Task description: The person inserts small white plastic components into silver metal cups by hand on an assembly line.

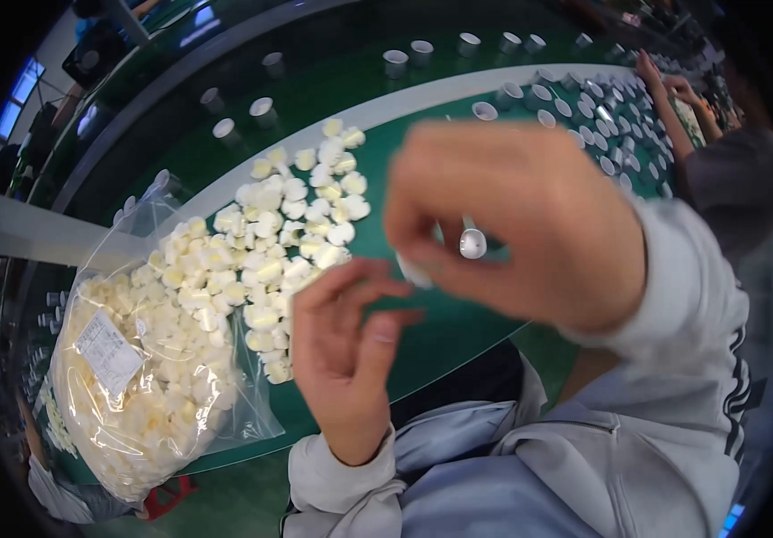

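Observation:
My right hand (521, 220) is raised above the green table, its fingers curled into a pinch and smeared by motion. At its fingertips is a small white piece (415, 272), too blurred for its kind to be told. Close below and to the left, my left hand (341, 350) has bent fingers spaced apart from the thumb, and nothing shows between them. Through the gap in my right hand a small white cup-shaped part (472, 244) is visible on the table. Many loose white and cream-yellow caps (283, 233) are heaped just left of my hands.
A large clear plastic bag (171, 359) full of similar pieces lies at left, spilling onto the green tabletop (440, 332). Small white-and-grey cups (601, 117) crowd the far right, where another person's arm (669, 117) reaches in. More cups (395, 61) stand beyond the pale rail (458, 90).

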`<state>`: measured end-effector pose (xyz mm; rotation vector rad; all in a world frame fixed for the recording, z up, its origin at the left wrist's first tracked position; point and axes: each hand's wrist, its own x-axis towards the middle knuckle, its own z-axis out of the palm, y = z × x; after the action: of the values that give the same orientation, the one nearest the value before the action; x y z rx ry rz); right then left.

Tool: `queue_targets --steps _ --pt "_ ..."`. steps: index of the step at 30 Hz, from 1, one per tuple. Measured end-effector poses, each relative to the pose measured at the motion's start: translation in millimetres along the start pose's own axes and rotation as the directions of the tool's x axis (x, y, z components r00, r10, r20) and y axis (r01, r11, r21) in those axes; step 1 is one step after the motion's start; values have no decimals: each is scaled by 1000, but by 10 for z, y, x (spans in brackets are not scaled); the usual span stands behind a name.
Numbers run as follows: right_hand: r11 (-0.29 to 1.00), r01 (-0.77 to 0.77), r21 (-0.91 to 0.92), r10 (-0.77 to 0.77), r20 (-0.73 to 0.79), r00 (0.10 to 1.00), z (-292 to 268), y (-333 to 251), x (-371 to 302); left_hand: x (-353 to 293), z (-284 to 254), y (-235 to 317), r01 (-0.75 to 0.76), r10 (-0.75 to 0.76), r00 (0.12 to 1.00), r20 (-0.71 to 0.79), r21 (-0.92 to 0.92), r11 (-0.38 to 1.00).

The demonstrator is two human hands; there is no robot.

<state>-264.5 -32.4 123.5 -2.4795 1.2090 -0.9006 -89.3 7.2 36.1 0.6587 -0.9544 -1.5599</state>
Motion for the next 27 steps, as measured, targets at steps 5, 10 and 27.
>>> queue_targets --steps 5,10,27 --pt "943 -258 208 282 -93 955 -72 -248 -757 -98 172 -283 261 -214 939 269 -149 954" --pt "861 -196 470 330 -221 918 133 -112 -1315 -95 344 -497 486 -406 852 331 -214 847" --pt "887 -324 328 453 -484 749 455 123 -1494 42 557 -479 673 -644 729 232 -68 737"
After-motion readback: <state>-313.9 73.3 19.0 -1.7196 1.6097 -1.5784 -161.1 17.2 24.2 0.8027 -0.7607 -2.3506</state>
